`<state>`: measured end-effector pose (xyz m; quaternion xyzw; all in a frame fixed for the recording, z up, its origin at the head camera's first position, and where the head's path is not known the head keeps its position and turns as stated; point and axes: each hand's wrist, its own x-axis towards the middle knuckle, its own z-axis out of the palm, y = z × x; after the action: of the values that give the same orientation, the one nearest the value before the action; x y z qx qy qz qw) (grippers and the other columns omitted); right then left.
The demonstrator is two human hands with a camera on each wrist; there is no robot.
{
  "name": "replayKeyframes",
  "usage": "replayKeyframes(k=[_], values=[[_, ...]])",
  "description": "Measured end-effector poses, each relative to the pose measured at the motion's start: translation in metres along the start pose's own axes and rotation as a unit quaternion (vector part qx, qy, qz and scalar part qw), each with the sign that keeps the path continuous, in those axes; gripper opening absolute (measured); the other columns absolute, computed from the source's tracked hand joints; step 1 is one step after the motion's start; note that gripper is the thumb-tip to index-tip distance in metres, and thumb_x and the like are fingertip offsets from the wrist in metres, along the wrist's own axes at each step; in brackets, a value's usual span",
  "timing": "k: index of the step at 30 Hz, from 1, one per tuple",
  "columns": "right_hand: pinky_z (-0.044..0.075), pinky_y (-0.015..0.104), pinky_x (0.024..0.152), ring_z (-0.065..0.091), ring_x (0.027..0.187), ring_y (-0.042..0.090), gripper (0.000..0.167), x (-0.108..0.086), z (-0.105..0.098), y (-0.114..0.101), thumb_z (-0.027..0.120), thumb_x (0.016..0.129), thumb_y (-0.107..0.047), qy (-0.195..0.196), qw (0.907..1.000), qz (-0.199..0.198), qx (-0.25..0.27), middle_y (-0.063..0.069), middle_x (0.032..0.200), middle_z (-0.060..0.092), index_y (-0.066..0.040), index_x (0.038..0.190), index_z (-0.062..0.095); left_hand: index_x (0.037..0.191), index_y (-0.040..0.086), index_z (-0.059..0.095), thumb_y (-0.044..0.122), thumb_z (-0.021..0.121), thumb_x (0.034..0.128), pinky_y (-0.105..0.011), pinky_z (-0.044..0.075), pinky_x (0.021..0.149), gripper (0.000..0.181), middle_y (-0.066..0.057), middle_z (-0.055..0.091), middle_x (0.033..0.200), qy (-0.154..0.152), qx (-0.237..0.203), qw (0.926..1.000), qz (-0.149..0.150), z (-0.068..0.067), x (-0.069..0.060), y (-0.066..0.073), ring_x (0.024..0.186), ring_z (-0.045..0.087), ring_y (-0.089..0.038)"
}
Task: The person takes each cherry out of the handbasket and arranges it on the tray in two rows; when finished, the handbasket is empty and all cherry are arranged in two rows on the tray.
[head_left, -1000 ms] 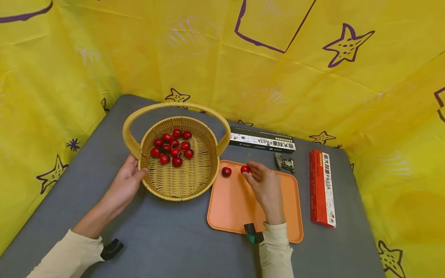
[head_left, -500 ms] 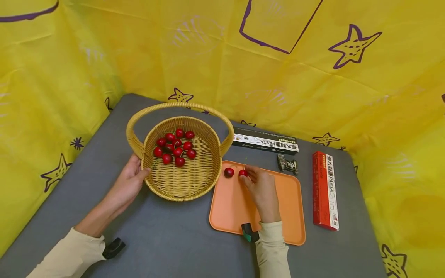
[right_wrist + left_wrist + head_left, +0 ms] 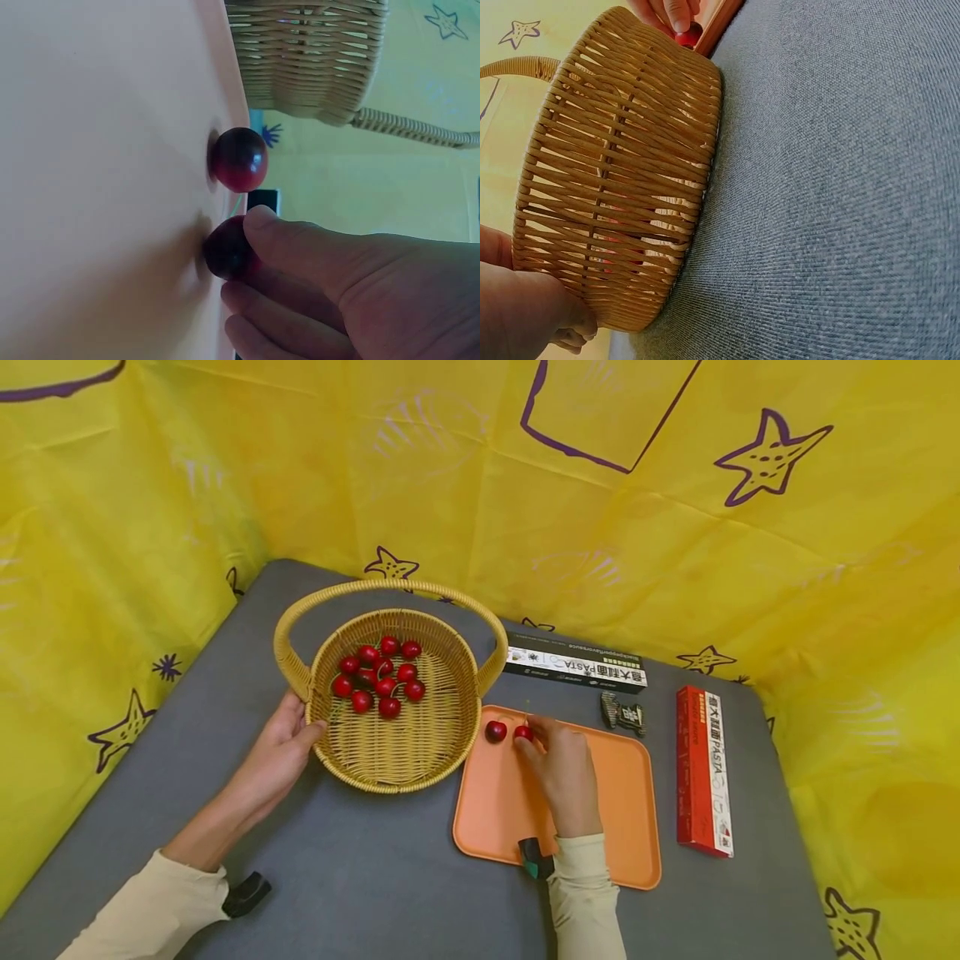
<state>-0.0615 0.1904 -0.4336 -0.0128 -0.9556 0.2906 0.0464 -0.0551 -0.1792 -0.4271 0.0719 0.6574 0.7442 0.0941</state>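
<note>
A round wicker basket [image 3: 390, 760] with a tall arched handle stands on the left, and a cluster of red cherries [image 3: 386, 685] lies inside it. My left hand [image 3: 279, 745] grips the basket's left rim, thumb over the edge; the left wrist view shows the fingers against the woven wall. Over the orange tray [image 3: 487, 810], my right hand [image 3: 564, 772] pinches a cherry [image 3: 231, 249] between thumb and fingers, low at the tray's surface. Just left of it a second cherry [image 3: 496, 731] rests on the tray, apart from the fingers.
Behind the tray lies a black pasta box [image 3: 573, 664], with a small dark packet [image 3: 622, 713] in front of it. A red pasta box [image 3: 703, 772] lies to the tray's right. Yellow patterned cloth [image 3: 465, 485] hangs around the grey table [image 3: 360, 877].
My right hand has lowered its cherry onto the tray beside the other one, shifting slightly left. The left hand keeps its hold on the basket. The head view has shifted a little.
</note>
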Motion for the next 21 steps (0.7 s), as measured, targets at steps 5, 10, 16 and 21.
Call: replayKeyframes(k=[5,10,16,21], values=[[0.06,0.049,0.092,0.075,0.106,0.031,0.037,-0.001,-0.002,-0.005,0.085,0.092,-0.019,-0.005,0.9999,0.002,-0.009,0.011,0.115,0.079,-0.006,0.125,0.077,0.168,0.003,0.003,-0.009,0.032,0.1064,-0.016,0.04,0.111,0.069,-0.023,0.01,0.173,0.003,-0.005,1.0,0.002,0.0,-0.002,0.001,0.157,0.018,-0.038],[0.06,0.051,0.092,0.075,0.107,0.032,0.038,-0.002,-0.002,-0.008,0.085,0.092,-0.021,-0.009,0.9997,0.007,-0.02,0.011,0.117,0.079,-0.007,0.126,0.077,0.167,0.002,0.004,-0.009,0.032,0.1068,-0.016,0.041,0.11,0.068,-0.024,0.011,0.173,0.005,-0.003,1.0,0.004,-0.001,-0.004,-0.001,0.156,0.02,-0.037],[0.061,0.051,0.091,0.075,0.107,0.034,0.041,-0.003,-0.014,-0.014,0.084,0.093,-0.024,-0.005,1.0,0.0,-0.004,0.013,0.121,0.077,-0.006,0.128,0.076,0.168,0.003,0.002,-0.009,0.032,0.1068,-0.015,0.04,0.111,0.069,-0.023,0.009,0.174,0.002,0.001,1.0,0.004,0.0,-0.003,0.0,0.157,0.016,-0.039],[0.061,0.041,0.091,0.076,0.109,0.029,0.04,-0.007,-0.034,-0.028,0.085,0.092,-0.018,0.017,0.9947,-0.041,0.093,0.012,0.123,0.077,-0.005,0.129,0.075,0.168,0.003,0.001,-0.009,0.031,0.1068,-0.016,0.039,0.112,0.069,-0.022,0.008,0.174,0.0,-0.001,1.0,0.002,0.0,-0.001,0.001,0.158,0.015,-0.04]])
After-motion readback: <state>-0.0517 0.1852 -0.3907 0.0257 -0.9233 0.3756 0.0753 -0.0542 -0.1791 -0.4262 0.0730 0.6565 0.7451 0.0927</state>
